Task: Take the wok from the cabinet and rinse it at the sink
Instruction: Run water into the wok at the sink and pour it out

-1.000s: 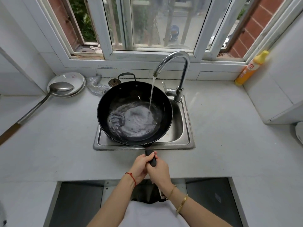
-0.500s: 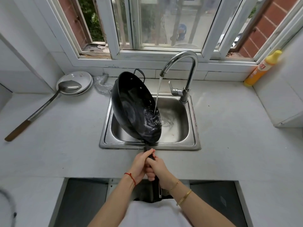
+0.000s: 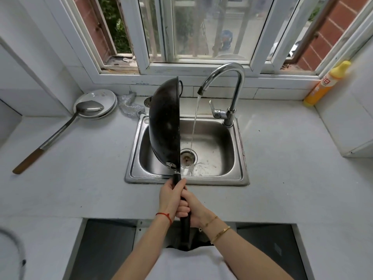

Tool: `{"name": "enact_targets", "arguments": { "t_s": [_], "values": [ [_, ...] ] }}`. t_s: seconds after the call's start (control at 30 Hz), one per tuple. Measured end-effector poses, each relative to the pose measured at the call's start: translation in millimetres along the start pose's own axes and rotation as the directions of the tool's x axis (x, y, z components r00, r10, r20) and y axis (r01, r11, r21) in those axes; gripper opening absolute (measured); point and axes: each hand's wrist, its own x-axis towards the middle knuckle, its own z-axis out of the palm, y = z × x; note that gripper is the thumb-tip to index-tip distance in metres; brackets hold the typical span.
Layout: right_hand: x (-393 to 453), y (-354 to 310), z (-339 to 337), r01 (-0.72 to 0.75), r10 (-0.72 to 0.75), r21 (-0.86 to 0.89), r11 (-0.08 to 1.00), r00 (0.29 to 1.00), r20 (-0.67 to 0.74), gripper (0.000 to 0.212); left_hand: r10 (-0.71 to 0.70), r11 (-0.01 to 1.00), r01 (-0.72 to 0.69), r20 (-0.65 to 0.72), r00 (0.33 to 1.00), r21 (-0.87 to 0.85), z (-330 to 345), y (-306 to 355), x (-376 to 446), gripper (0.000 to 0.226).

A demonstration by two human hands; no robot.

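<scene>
The black wok [image 3: 164,126] stands on edge over the left half of the steel sink [image 3: 238,178], its open side turned right and its dark underside facing left. Both hands grip its long black handle [image 3: 185,225] at the counter's front edge. My left hand [image 3: 171,196] holds the handle nearer the pan, and my right hand [image 3: 192,208] wraps it just behind. Water runs from the chrome tap [image 3: 232,81] straight into the drain [image 3: 187,157], to the right of the wok and apart from it.
A metal ladle [image 3: 58,132] with a wooden grip lies on the left counter, its bowl on stacked white plates [image 3: 108,98]. A steel scourer [image 3: 130,106] sits behind the sink. A yellow bottle [image 3: 325,84] leans in the back right corner. Dark open cabinet space [image 3: 105,251] lies below the counter.
The wok went from lying flat and filling with water to tipped fully on edge, and the water poured out into the sink. Both hands turned the handle and stayed on it.
</scene>
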Motion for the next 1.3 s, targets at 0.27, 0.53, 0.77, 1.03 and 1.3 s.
{"name": "enact_targets", "arguments": {
  "t_s": [0.27,0.53,0.77,1.03,1.3],
  "values": [
    [-2.3,-6.0,1.1,0.09,-0.096,-0.113,0.989,0.994,-0.044,0.043,-0.035,0.998,0.039,0.077,0.996,-0.048,0.4,9.1,-1.4,0.028],
    [-16.4,-2.7,-7.2,0.23,-0.328,-0.397,0.888,0.924,-0.199,0.015,-0.171,0.957,0.23,0.291,0.941,-0.18,5.6,13.5,-12.1,0.025],
    [-28.3,-2.7,-16.8,0.251,-0.408,-0.511,0.822,0.886,-0.22,0.008,-0.262,0.922,0.354,0.419,0.869,-0.158,12.7,6.7,-11.1,0.033],
    [-25.9,5.7,-21.5,0.191,-0.578,-0.77,0.609,0.772,-0.266,0.017,-0.222,0.953,0.288,0.435,0.873,-0.091,13.8,5.8,-9.6,0.032],
    [-25.4,12.9,-19.9,0.174,-0.624,-0.808,0.562,0.731,-0.277,0.011,-0.199,0.979,0.205,0.315,0.928,0.013,9.1,0.6,-4.5,0.025]
  ]
}}
